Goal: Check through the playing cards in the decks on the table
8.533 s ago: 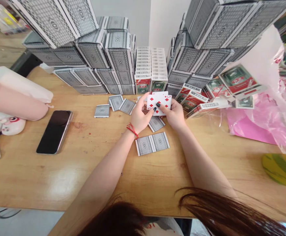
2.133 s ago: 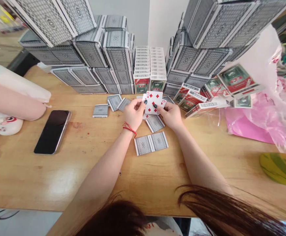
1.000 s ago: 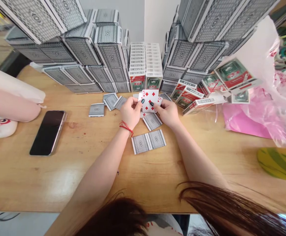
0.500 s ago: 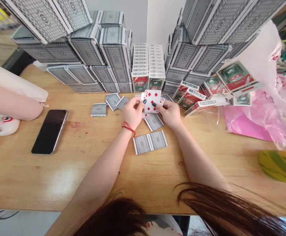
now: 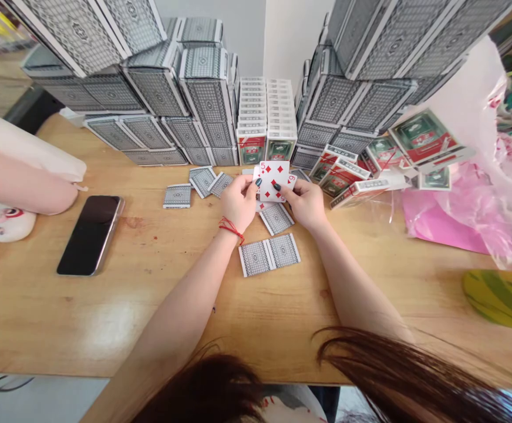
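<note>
Both my hands hold a small fan of playing cards at the middle of the wooden table. The front card (image 5: 273, 181) is a red-diamond five, and the cards behind it are mostly hidden. My left hand (image 5: 239, 202), with a red string on its wrist, grips the fan's left side. My right hand (image 5: 305, 204) pinches its right side. Just below my hands lies a face-down card (image 5: 276, 218), and a side-by-side pair (image 5: 269, 254) lies nearer me. Several more face-down cards (image 5: 202, 181) lie to the left.
Tall stacks of grey-patterned card boxes (image 5: 203, 88) rise behind the table, around a column of boxed decks (image 5: 265, 117). Green-and-red decks (image 5: 348, 176) lie at right on a pink plastic bag (image 5: 441, 223). A phone (image 5: 89, 236) and another person's forearm (image 5: 18, 182) are at left.
Since the oldest frame, the held cards have turned from tilted to nearly upright. My hands have moved slightly left. Over the last second, the cards and hands have barely moved.
</note>
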`<state>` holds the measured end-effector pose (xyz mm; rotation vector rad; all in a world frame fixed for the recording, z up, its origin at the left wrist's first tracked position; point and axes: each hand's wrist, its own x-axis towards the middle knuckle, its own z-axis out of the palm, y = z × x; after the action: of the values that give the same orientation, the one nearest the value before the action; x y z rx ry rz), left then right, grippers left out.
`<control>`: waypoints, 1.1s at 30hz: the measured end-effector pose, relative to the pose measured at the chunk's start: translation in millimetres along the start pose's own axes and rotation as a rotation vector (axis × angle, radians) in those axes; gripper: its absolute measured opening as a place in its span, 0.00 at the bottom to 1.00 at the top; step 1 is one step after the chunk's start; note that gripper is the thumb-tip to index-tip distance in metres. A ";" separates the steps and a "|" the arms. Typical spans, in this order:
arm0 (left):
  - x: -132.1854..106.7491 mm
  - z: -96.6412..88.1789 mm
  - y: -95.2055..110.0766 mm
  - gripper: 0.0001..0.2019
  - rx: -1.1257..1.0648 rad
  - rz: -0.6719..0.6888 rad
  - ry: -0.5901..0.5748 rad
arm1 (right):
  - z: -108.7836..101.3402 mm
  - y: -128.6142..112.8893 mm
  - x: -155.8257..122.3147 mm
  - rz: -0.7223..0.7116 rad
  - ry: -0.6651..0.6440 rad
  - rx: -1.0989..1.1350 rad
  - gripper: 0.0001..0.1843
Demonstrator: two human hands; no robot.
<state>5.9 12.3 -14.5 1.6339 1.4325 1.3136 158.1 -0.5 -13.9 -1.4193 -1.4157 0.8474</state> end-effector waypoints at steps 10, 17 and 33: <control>1.2 0.1 0.2 0.06 0.010 0.018 -0.006 | 0.8 1.7 0.8 -0.005 0.001 -0.010 0.12; 2.0 0.2 -1.8 0.07 0.013 0.030 -0.024 | 0.7 -0.4 0.1 -0.005 -0.002 -0.009 0.13; 2.6 0.3 -1.5 0.06 0.002 0.018 -0.043 | -0.1 -6.0 -0.6 -0.009 -0.006 -0.022 0.12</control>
<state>5.4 15.2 -15.2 1.6696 1.3971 1.2802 156.0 -1.7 -8.4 -1.4272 -1.4384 0.8334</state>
